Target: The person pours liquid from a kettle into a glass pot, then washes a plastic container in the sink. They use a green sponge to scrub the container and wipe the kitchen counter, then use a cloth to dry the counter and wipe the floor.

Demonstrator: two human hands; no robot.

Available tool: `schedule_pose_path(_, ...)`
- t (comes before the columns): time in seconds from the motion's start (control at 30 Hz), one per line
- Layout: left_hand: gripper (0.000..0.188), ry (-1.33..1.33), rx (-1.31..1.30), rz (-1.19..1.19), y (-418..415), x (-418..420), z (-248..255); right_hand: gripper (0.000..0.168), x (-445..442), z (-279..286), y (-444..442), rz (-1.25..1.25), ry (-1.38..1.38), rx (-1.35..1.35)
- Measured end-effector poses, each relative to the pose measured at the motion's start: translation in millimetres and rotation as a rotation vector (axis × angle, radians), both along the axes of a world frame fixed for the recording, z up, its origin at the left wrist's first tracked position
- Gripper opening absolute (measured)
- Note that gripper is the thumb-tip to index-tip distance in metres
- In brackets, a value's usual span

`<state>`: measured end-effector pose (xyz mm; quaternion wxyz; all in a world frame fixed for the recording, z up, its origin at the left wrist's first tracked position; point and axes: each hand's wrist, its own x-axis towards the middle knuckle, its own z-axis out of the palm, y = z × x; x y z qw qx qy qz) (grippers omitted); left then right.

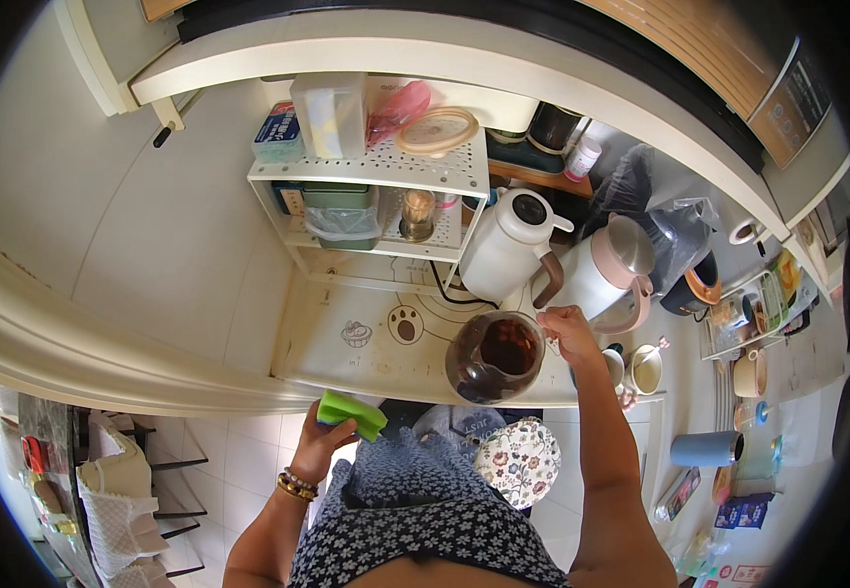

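My left hand (322, 441) grips a bright green sponge (351, 414) just in front of the counter's front edge. My right hand (570, 332) is closed at the handle side of a round glass pot (469, 371). Dark liquid with reddish bits fills much of that pot, and its top has no lid on. The pot is over the front of a pale printed counter mat (366, 360); whether its base touches the mat cannot be told. Behind my right hand are a white thermal jug (502, 250) with a brown handle and a white-and-pink jug (605, 268).
A white perforated metal shelf (366, 167) with boxes stands at the back left. Cups (645, 370) are right of my right forearm. Further right are a blue tumbler (704, 448) and a phone (678, 494). A floral round seat (519, 463) is below the counter's edge.
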<state>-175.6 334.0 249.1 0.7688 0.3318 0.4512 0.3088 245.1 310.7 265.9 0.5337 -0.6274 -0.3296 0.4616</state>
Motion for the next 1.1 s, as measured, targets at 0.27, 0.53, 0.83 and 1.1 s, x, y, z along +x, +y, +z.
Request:
schedule_pose_path(0.27,0.067,0.103,0.093,-0.054,11.3,21.9,-25.9,0.033,5.6,-8.1,-8.2,0.007,-0.061,0.033)
schedule_pose_path(0.53,0.067,0.096,-0.072,-0.026,22.1,53.6,-24.7,0.026,-5.8,0.1,-19.0,-0.09,-0.31,0.058)
schedule_pose_path(0.83,0.047,0.266,-0.139,0.017,25.5,71.1,-31.6,0.025,-98.1,59.4,-74.0,-0.404,-0.879,0.442)
schedule_pose_path(1.1,0.054,0.532,0.028,-0.107,-16.3,82.8,-8.7,0.061,-209.4,-1.7,-47.8,0.503,-1.04,0.342)
